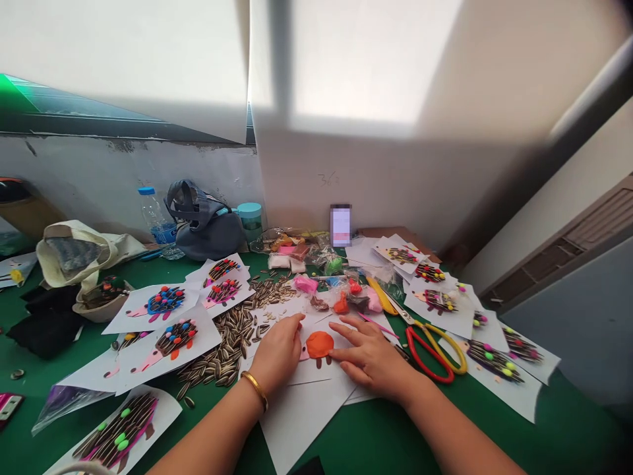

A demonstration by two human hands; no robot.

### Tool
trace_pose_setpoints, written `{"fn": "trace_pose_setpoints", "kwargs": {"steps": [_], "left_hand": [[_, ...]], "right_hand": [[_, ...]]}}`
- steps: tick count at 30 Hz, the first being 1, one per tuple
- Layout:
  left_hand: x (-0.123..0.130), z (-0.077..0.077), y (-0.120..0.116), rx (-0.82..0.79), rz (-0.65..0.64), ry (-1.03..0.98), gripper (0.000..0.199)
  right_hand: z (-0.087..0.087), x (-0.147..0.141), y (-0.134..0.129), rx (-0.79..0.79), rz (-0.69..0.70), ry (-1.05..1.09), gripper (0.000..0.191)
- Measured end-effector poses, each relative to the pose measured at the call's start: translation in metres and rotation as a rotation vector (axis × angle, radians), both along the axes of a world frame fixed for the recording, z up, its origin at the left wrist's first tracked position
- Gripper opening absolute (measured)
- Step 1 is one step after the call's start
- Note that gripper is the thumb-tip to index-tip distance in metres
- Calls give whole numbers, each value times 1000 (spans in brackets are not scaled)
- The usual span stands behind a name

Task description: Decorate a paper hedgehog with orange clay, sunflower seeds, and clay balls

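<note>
Around 6 o'clock, the orange clay sits between a half-curled left hand (can't tell if it's holding anything) and a spread, empty right hand that could squish it by pressing.

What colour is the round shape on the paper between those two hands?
Orange; the round shape shows best in the head view.
</note>
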State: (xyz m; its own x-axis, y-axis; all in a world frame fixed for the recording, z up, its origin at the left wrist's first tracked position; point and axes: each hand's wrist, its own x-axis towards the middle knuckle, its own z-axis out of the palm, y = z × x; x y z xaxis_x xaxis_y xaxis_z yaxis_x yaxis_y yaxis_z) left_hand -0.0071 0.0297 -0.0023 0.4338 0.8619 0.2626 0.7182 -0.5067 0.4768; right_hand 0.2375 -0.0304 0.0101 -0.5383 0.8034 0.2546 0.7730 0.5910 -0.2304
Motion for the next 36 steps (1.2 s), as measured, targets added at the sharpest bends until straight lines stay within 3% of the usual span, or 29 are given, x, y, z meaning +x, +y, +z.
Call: {"fn": "trace_pose_setpoints", "kwargs": {"steps": [25, 36], "left_hand": [[1, -3, 1, 12, 6, 16, 36], [0, 0, 0, 5, -33, 32, 33]], "right_hand": [[-3, -31, -1, -56, 22, -12, 36], [-3, -35, 3, -67, -88, -19, 39]]}}
